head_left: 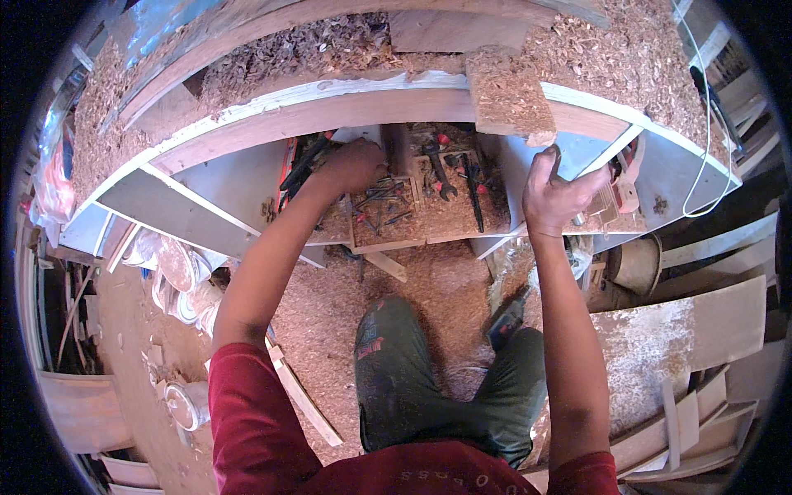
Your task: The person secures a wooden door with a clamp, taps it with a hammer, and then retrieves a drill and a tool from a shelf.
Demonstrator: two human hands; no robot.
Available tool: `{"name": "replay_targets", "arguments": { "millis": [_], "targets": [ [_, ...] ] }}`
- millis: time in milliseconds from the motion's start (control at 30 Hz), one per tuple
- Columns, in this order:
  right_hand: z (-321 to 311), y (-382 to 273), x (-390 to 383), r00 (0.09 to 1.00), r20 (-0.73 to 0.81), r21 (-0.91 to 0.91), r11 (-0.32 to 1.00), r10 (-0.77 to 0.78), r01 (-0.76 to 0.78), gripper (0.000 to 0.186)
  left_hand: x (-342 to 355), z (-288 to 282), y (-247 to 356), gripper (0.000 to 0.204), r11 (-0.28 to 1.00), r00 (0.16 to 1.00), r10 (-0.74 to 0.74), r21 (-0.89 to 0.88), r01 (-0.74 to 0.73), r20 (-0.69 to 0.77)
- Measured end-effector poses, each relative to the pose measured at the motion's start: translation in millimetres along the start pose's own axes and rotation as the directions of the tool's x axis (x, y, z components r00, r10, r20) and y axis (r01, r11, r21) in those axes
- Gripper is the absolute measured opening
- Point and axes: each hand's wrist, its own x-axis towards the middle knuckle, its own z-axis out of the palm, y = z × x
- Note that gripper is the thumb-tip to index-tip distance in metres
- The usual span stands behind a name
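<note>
My left hand (356, 167) reaches into the middle compartment of a white-edged wooden workbench (305, 115). Its fingers point away and are hidden, so what they hold, if anything, does not show. Below it is a shallow wooden tray (388, 246) with dividers, holding several thin dark metal pieces (381, 206). An open-ended wrench (440, 172) and a long dark tool (475, 196) lie in its right part. At the bench's front, right of the compartment, is my right hand (561, 196), thumb raised and fingers spread, just below a shavings-covered board (511, 99).
Wood shavings cover the bench top (610, 74) and floor (313, 318). A dark power tool (507, 320) lies by my right knee. White buckets (188, 404) stand at left. A wood strip (305, 396) lies on the floor; boards (685, 330) are stacked at right.
</note>
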Motion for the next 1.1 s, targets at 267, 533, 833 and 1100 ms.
{"name": "replay_targets", "arguments": {
  "millis": [267,533,833,1100],
  "targets": [
    [1,-1,4,0.998,-0.024,0.031,0.998,-0.054,0.054,0.054,-2,22,-7,0.036,0.976,0.983,-0.012,-0.217,-0.028,-0.182],
    [1,-1,4,0.998,-0.021,0.06,0.996,-0.061,0.062,0.055,15,44,-14,0.032,0.964,0.984,-0.068,-0.267,0.022,-0.165],
    [0,2,7,0.994,-0.024,-0.021,0.994,-0.104,0.104,0.055,-7,34,-7,0.031,0.922,0.99,-0.024,-0.387,-0.032,-0.141],
    [2,1,2,0.999,0.015,0.097,0.994,-0.049,0.048,0.056,1,55,-19,0.042,0.996,0.99,-0.047,-0.075,0.037,-0.133]
  ]
}}
